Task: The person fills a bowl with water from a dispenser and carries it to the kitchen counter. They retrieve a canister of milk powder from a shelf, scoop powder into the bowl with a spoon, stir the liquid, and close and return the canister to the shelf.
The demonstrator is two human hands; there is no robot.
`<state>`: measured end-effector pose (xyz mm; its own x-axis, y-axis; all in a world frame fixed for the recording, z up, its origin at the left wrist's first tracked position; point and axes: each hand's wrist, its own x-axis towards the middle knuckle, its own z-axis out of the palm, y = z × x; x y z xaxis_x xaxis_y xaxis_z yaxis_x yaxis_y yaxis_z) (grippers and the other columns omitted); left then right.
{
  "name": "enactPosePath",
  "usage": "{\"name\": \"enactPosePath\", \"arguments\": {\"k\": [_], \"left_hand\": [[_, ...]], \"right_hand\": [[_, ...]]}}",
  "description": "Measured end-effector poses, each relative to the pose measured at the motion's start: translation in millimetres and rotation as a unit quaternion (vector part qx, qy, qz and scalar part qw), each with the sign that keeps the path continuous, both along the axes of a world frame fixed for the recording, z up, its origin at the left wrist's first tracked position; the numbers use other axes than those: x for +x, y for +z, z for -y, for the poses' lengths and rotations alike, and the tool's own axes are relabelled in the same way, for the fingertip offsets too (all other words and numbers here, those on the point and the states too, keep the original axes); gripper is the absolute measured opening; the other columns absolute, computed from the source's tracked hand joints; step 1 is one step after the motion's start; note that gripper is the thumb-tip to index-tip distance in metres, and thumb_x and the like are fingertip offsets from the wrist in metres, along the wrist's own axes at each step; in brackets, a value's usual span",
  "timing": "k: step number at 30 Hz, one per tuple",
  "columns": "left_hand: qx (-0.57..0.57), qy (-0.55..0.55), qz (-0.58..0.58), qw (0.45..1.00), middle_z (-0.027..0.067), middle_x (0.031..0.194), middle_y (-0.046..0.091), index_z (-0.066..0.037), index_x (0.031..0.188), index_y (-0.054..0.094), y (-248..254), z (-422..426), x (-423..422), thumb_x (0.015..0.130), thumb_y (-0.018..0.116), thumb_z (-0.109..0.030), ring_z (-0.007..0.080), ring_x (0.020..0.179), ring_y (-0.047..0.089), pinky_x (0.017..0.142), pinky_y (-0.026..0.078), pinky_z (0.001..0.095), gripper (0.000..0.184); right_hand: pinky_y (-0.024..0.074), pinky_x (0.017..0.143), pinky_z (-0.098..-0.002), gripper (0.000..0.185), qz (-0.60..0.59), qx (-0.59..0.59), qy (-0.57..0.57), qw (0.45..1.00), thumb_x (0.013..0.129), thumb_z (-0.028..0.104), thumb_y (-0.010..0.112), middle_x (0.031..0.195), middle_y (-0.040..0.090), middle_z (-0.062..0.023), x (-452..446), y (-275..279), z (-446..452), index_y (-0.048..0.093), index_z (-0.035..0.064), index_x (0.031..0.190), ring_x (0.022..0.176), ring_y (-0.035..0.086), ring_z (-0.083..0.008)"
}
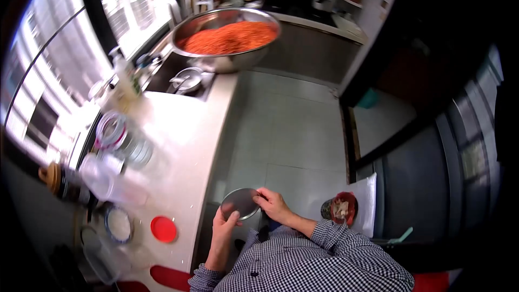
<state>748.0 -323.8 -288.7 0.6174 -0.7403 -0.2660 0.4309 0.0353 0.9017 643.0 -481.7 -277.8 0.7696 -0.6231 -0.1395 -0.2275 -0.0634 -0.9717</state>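
A round, dark, see-through disc with a pale rim (239,204) is held in front of the body, over the floor beside the counter edge. My left hand (223,232) grips its lower left side, thumb on top. At its upper right edge, my right hand (273,205) pinches the rim between thumb and fingers. On the counter to the left lie a red round lid (163,229) and a small blue-rimmed bowl (118,224) with white contents. Clear jars (137,151) and a translucent plastic container (111,184) stand further up.
A large metal bowl of shredded orange food (219,64) sits at the sink (157,82). A pump bottle (125,75) stands by the window. The white counter (178,146) runs along the left. On the right, a bin (346,208) is on the floor.
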Motion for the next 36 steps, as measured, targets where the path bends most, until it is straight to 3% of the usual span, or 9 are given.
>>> {"name": "enactPosePath", "arguments": {"k": [1,5,12,19,21,24,27,31,36], "left_hand": [[-0.006,-0.023,0.012,1.0,0.0083,0.114,0.057,-0.001,0.122,0.049,9,23,-4,0.088,0.061,-0.013,0.0142,0.091,0.059,0.066,0.051,0.026,0.038],[0.012,-0.12,-0.018,0.993,0.0116,0.117,0.054,-0.003,0.131,0.04,4,116,-24,0.088,0.062,-0.011,0.0175,0.093,0.06,0.068,0.05,0.0258,0.05],[0.05,-0.315,-0.044,0.947,0.0102,0.114,0.056,-0.004,0.128,0.042,3,328,-101,0.09,0.061,-0.016,0.0158,0.089,0.06,0.067,0.049,0.0262,0.045],[0.044,-0.369,0.026,0.928,0.006,0.104,0.058,-0.003,0.121,0.046,-16,482,-144,0.092,0.057,-0.013,0.0128,0.078,0.061,0.062,0.049,0.0232,0.032],[0.078,-0.386,0.059,0.917,0.005,0.102,0.059,-0.001,0.122,0.047,-8,522,-153,0.092,0.058,-0.012,0.0122,0.074,0.061,0.061,0.05,0.0232,0.034],[0.027,-0.384,0.038,0.922,0.0065,0.107,0.058,-0.001,0.126,0.047,-19,584,-160,0.09,0.06,-0.011,0.0108,0.074,0.06,0.063,0.05,0.0231,0.04],[0.01,-0.369,0.111,0.923,0.0051,0.097,0.061,-0.001,0.12,0.052,-12,658,-164,0.089,0.061,-0.01,0.009,0.071,0.058,0.063,0.048,0.0223,0.034],[0.016,-0.385,0.089,0.918,-0.0003,0.071,0.061,-0.003,0.105,0.061,-1,773,-165,0.088,0.062,-0.01,0.0061,0.067,0.055,0.061,0.045,0.0212,0.018],[-0.023,-0.428,0.109,0.897,0.0002,0.073,0.062,-0.003,0.102,0.06,0,899,-190,0.089,0.062,-0.01,0.0062,0.065,0.057,0.056,0.045,0.0207,0.015]], "right_hand": [[0.0408,0.051,-0.0258,0.014,0.032,-0.057,-0.04,0.997,0.092,0.015,0.055,0.064,0.053,-0.0017,-9,-3,18,0.058,0.0012,0.092,0.057,0.053,-0.0089],[0.0372,0.04,-0.0215,0.017,0.127,0.109,-0.17,0.971,0.097,0.019,0.047,0.061,0.05,-0.0005,-50,-5,102,0.051,0.0033,0.096,0.044,0.049,-0.0068],[0.0422,0.035,-0.0243,0.015,0.214,0.252,-0.288,0.899,0.099,0.021,0.042,0.06,0.05,-0.0043,-141,-7,259,0.041,0.007,0.094,0.039,0.052,-0.0137],[0.0427,0.038,-0.0259,0.02,0.168,0.172,-0.406,0.882,0.098,0.023,0.04,0.055,0.054,-0.0082,-200,-13,361,0.043,0.004,0.095,0.04,0.054,-0.0166],[0.0441,0.037,-0.0259,0.021,0.165,0.152,-0.429,0.875,0.099,0.025,0.041,0.065,0.056,-0.0094,-213,-24,388,0.041,0.0042,0.096,0.041,0.055,-0.0167],[0.0439,0.036,-0.0257,0.024,0.16,0.141,-0.479,0.851,0.098,0.027,0.041,0.076,0.06,-0.0116,-225,-40,436,0.042,0.0033,0.097,0.04,0.053,-0.0158],[0.043,0.036,-0.0258,0.024,0.144,0.112,-0.522,0.833,0.098,0.028,0.042,0.074,0.059,-0.0109,-234,-46,499,0.042,0.0039,0.096,0.039,0.052,-0.0159],[0.0428,0.035,-0.0262,0.025,0.152,0.096,-0.541,0.822,0.098,0.028,0.044,0.067,0.055,-0.009,-235,-37,595,0.042,0.0041,0.093,0.039,0.053,-0.0166],[0.0408,0.034,-0.026,0.022,0.119,0.053,-0.589,0.798,0.099,0.024,0.043,0.053,0.05,-0.0056,-252,-2,694,0.042,0.0041,0.088,0.037,0.051,-0.0152]]}}
